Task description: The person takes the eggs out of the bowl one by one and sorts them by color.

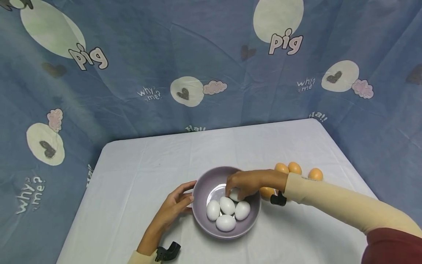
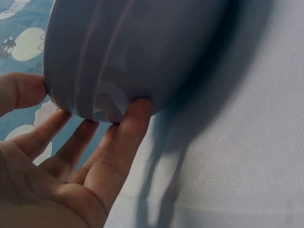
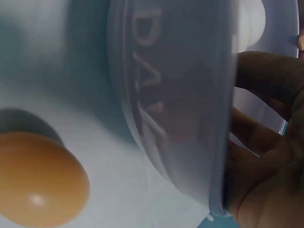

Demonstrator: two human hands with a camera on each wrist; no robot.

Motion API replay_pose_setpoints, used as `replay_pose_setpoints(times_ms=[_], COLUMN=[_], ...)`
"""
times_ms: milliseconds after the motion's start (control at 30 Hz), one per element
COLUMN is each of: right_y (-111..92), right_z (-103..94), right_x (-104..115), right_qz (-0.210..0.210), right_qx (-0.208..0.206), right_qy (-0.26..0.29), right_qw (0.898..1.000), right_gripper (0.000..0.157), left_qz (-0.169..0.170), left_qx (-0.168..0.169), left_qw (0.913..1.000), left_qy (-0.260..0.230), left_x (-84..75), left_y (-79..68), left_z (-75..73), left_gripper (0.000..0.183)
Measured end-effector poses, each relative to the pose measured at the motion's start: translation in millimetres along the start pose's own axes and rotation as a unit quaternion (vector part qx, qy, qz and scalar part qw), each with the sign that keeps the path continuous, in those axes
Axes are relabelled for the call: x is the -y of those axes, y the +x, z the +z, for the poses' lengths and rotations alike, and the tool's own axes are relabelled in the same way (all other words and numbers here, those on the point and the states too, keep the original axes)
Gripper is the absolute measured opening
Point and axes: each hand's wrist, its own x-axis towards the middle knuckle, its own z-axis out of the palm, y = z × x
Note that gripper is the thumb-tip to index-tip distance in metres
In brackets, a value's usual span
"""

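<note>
A purple-grey bowl (image 1: 202,223) stands on the white-covered table with several white eggs (image 1: 225,223) in its near part. Reaching in over the right rim, my right hand (image 1: 244,181) holds a white egg (image 1: 234,194) with its fingers and thumb; the fingers hide part of that egg. In the right wrist view the bowl wall (image 3: 185,104) covers some of the hand. At the bowl's left side, my left hand (image 1: 174,203) has its fingers spread, and the fingertips (image 2: 141,107) touch the outer wall.
Several orange-brown eggs lie right of the bowl: one egg (image 1: 267,193) close to its wall by the right wrist, others such as this egg (image 1: 315,174) behind the forearm. A blue printed cloth (image 1: 211,55) hangs behind the table (image 1: 138,176).
</note>
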Motion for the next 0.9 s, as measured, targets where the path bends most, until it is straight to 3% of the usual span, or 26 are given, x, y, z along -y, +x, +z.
replay_pose_setpoints(times_ms=[667,900], right_y=[2.4,-0.6], right_z=[5.9,-1.4], right_x=[-1.1,-3.1], right_qz=[-0.014,-0.011], right_qx=[-0.007,-0.014], right_qy=[-0.001,-0.006], right_qw=[1.0,1.0], right_gripper=[0.031,0.035], left_qz=[-0.002,0.008], left_qx=[-0.007,-0.006], left_qw=[1.0,0.9999], left_qy=[0.003,0.003], left_x=[1.8,3.4], left_y=[1.0,0.7], left_z=[0.7,0.0], left_gripper=[0.052,0.052])
